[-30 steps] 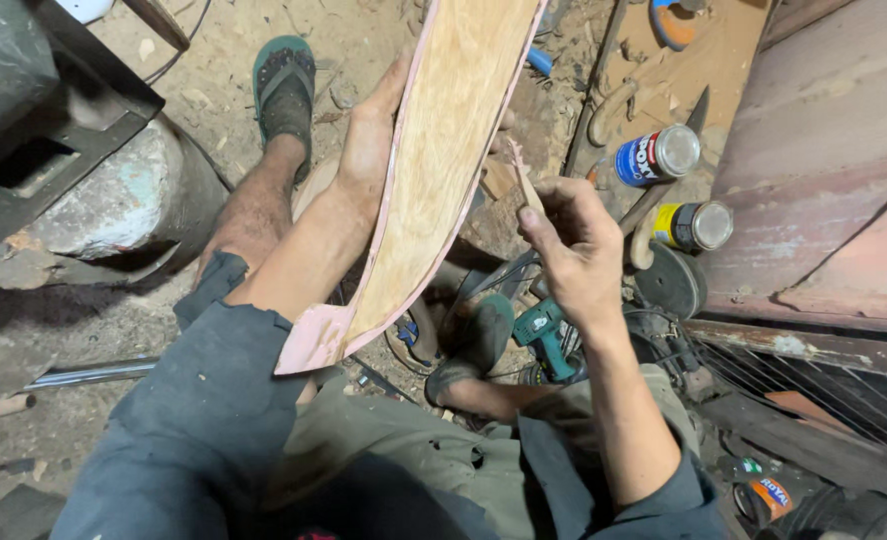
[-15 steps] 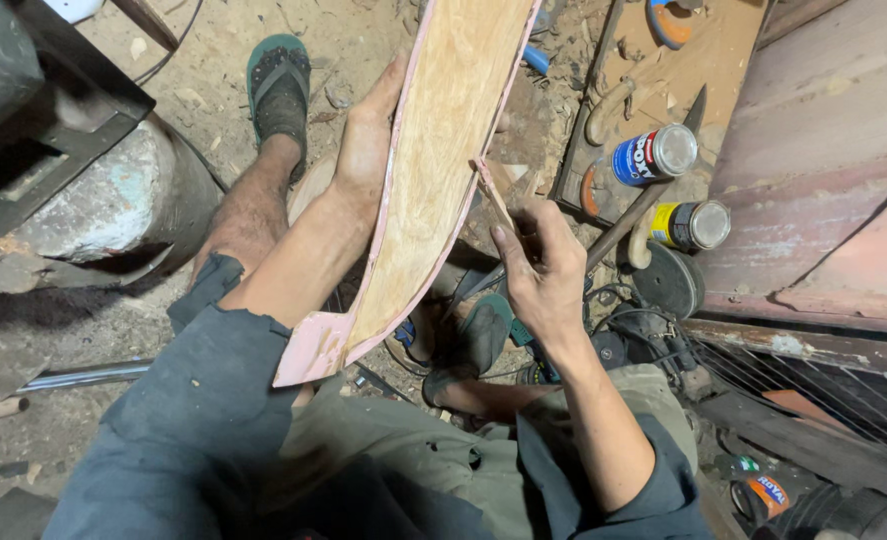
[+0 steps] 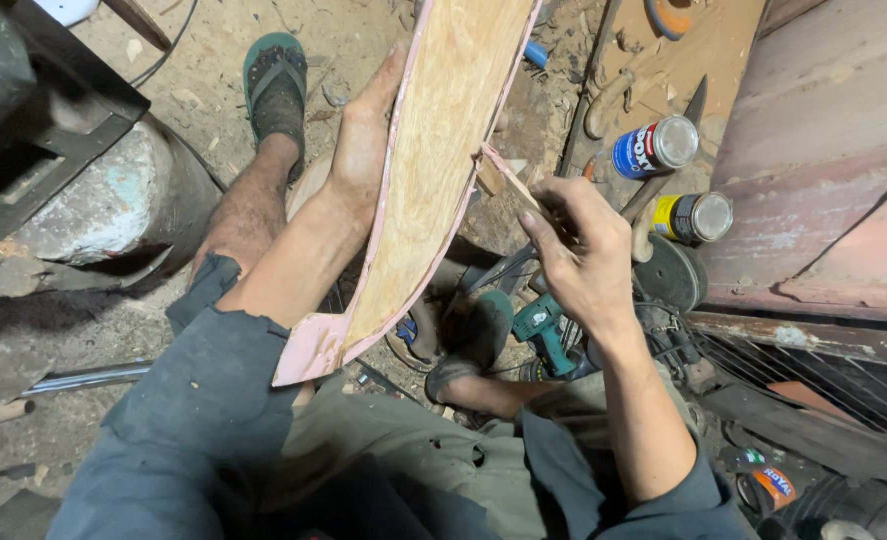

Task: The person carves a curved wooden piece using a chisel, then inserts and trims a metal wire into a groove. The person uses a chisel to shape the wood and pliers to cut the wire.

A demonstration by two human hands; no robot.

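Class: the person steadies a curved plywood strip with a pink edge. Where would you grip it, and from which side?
Grip the plywood strip mid-length from its left edge, as the left hand does. It is long, thin and tilted upright; the right hand works a small stick on the right edge.

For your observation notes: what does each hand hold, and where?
Left hand grips the long pink-edged plywood strip along its left edge; right hand pinches a thin wooden stick at its lower end.

A long curved plywood panel (image 3: pixel 433 170) with pink-painted edges (bare pale grain facing up) stands tilted above the lap, while a thin pink-tipped wooden strip (image 3: pixel 508 180) touches its right edge at mid-length.
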